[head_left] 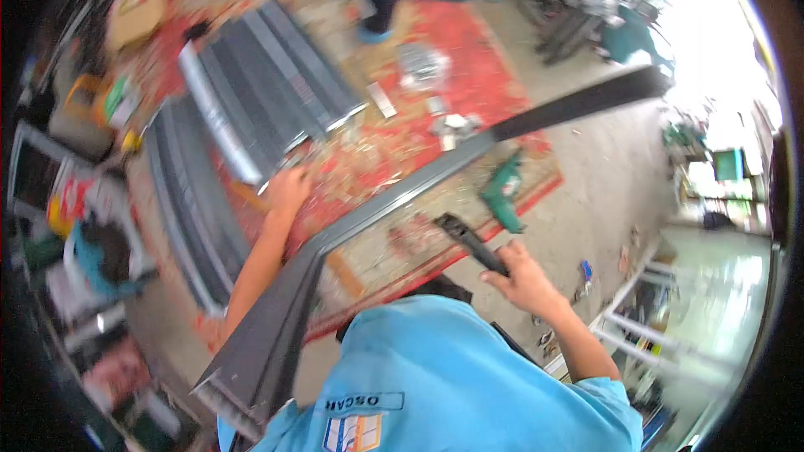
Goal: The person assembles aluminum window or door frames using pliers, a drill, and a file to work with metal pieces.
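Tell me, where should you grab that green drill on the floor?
Take the green power drill by its handle, the part sticking out sideways from the body, coming down from above. It lies flat on the edge of the red mat with open floor around it, so nothing blocks a hand from that side.

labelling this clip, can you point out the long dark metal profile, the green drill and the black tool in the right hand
long dark metal profile (402, 192), head view, on its middle stretch over the red mat
green drill (502, 188), head view, on its body
black tool (469, 240), head view, on the shaft above the right hand (523, 276)
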Demonstrator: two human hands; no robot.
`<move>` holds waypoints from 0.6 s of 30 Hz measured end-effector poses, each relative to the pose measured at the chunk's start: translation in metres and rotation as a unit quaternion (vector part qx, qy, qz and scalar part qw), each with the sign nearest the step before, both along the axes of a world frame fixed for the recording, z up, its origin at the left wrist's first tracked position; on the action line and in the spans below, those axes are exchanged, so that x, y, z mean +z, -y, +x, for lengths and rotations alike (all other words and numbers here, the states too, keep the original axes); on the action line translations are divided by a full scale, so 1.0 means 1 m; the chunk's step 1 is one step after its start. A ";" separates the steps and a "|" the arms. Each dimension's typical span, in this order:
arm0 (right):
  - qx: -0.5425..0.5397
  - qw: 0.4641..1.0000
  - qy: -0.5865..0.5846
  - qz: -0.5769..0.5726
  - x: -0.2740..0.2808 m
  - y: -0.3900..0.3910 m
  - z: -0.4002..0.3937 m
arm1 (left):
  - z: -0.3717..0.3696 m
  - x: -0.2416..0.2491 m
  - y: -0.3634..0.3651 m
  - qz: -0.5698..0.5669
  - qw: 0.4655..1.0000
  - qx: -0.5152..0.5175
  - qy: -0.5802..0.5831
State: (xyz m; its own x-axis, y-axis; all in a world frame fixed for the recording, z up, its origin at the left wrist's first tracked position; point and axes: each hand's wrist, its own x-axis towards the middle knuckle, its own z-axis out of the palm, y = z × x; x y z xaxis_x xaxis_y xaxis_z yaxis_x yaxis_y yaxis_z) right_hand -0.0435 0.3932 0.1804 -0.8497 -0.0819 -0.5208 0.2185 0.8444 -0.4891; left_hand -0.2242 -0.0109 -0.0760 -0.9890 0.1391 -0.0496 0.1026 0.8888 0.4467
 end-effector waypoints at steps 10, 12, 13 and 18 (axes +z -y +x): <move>-0.055 0.998 -0.009 -0.014 0.003 -0.036 0.064 | 0.009 0.025 0.008 0.127 0.989 -0.061 -0.054; -0.041 0.995 0.079 0.039 0.008 -0.045 0.065 | 0.020 0.041 0.014 0.232 0.972 0.017 -0.015; -0.024 0.980 0.173 0.094 0.010 -0.051 0.064 | 0.027 0.046 0.017 0.337 0.936 0.097 0.032; 0.002 0.980 0.175 0.093 -0.011 -0.051 0.078 | 0.098 0.065 0.067 0.417 0.891 0.172 0.043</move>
State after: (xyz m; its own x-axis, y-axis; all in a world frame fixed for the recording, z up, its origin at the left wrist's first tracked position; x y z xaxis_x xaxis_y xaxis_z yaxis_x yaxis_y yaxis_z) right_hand 0.0345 0.4447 0.1697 -0.6166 0.0385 -0.7863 0.3411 0.9132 -0.2228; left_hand -0.1258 -0.0783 -0.0110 -0.9780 -0.1476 -0.1477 -0.1776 0.2156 0.9602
